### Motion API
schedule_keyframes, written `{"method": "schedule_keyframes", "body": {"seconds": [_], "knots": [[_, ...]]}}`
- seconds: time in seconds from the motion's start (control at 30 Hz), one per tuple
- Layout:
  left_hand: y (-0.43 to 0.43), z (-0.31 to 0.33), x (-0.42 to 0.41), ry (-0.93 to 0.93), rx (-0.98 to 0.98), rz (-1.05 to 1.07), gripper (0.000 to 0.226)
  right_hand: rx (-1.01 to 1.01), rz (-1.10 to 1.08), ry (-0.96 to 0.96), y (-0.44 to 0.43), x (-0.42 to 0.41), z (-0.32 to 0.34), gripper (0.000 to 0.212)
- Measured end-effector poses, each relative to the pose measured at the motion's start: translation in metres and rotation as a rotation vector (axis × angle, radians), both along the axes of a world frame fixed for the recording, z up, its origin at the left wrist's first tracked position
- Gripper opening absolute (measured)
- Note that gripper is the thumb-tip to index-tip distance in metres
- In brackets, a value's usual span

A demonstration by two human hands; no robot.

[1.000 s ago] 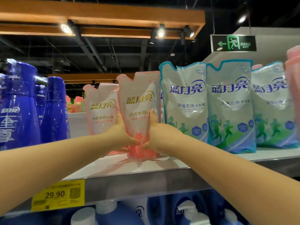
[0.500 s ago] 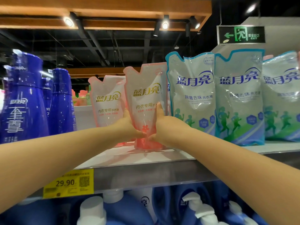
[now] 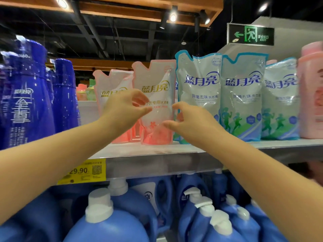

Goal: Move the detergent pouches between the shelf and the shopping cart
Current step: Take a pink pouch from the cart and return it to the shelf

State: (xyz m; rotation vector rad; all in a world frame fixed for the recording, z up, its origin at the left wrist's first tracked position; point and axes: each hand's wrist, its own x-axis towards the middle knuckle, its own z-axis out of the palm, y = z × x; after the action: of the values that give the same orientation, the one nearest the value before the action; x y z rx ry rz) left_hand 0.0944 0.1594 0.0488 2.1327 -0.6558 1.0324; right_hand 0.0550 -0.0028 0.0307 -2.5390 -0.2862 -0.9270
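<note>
The pink-edged, clear plastic detergent pouch (image 3: 155, 81) stands upright on the grey metal shelf (image 3: 157, 151), near its front edge. Its top is cut into a notched spout shape. It carries gold lettering across the upper half and a line of small text beneath, and its base is solid coral pink with a small flower print. The film looks glossy and slightly creased.

The left hand (image 3: 125, 105) hovers in front of the pouch's left side, thumb and fingers loosely curled with a gap between them and nothing in their grasp. The right hand (image 3: 190, 117) sits by the pouch's right edge, fingers likewise relaxed and curled, gripping nothing. Whether either fingertip grazes the film cannot be told.

Just behind and to the left stands a second pink pouch (image 3: 113, 81) of the same kind. Touching on the right is a row of blue-edged pouches with green running figures (image 3: 243, 95). Further left are tall dark blue bottles (image 3: 26, 95); at the far right is a pale pink bottle (image 3: 311, 91). A yellow price tag (image 3: 83, 172) hangs on the shelf lip, and blue jugs with white caps (image 3: 104, 224) fill the level below.
</note>
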Motion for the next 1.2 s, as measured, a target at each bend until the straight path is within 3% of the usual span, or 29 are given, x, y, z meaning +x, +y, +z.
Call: {"method": "schedule_keyframes", "body": {"seconds": [0.13, 0.33, 0.53, 0.83, 1.2], "knots": [[-0.02, -0.01, -0.019, -0.08, -0.049, -0.111, 0.001, 0.131, 0.084, -0.173, -0.017, -0.03, -0.013, 0.049], [-0.094, -0.043, -0.077, -0.01, -0.15, -0.316, 0.011, 0.305, 0.113, -0.319, -0.087, -0.087, -0.052, 0.029], [-0.223, -0.074, -0.142, 0.112, -0.043, -0.46, 0.017, 0.398, 0.004, -0.295, -0.216, -0.182, -0.094, 0.02], [-0.5, -0.144, -0.263, 0.129, 0.087, -0.876, 0.012, 0.533, -0.428, -0.314, -0.437, -0.327, -0.164, 0.017], [-0.843, -0.259, -0.365, 0.354, 0.122, -1.36, 0.012, 0.662, -1.057, -0.341, -0.7, -0.457, -0.273, 0.023]]}}
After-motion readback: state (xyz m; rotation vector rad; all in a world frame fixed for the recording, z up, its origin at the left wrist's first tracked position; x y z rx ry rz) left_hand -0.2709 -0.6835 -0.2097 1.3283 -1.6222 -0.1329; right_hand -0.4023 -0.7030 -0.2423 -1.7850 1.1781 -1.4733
